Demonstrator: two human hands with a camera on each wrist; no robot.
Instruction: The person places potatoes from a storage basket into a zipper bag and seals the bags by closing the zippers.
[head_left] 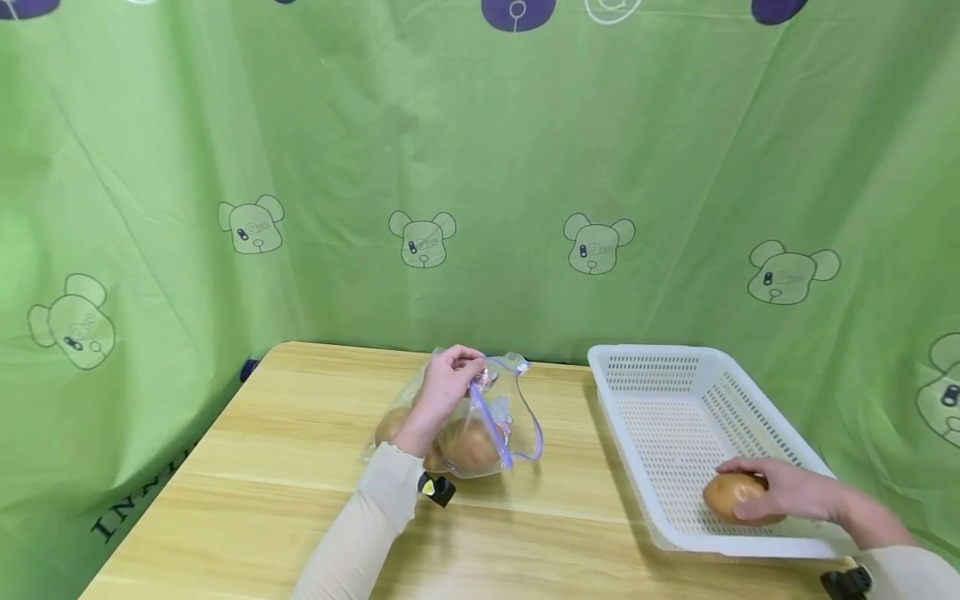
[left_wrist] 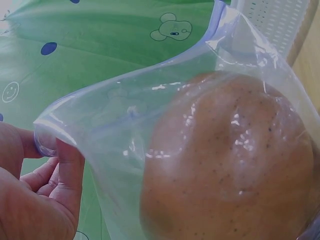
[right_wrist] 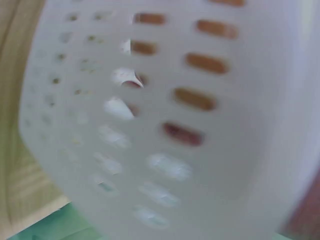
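My left hand [head_left: 444,385] pinches the upper rim of a clear zip bag [head_left: 498,410] with a purple zipper edge, standing at mid-table with its mouth facing right. Inside the bag are several brown potatoes [head_left: 471,447]; a speckled potato [left_wrist: 230,160] fills much of the left wrist view, beside the left hand [left_wrist: 42,195] at the rim. Over at the right, my right hand [head_left: 801,493] grips a smooth brown potato [head_left: 726,497] in the near end of a white basket. The right wrist view shows mostly the basket's slotted wall [right_wrist: 240,175], with brown patches behind its slots.
The white perforated basket [head_left: 622,467] stands on the right side of the wooden table [head_left: 247,450]. A green curtain [head_left: 337,150] with bear prints hangs behind the table's back edge. Black wrist cameras [head_left: 441,490] sit at both cuffs.
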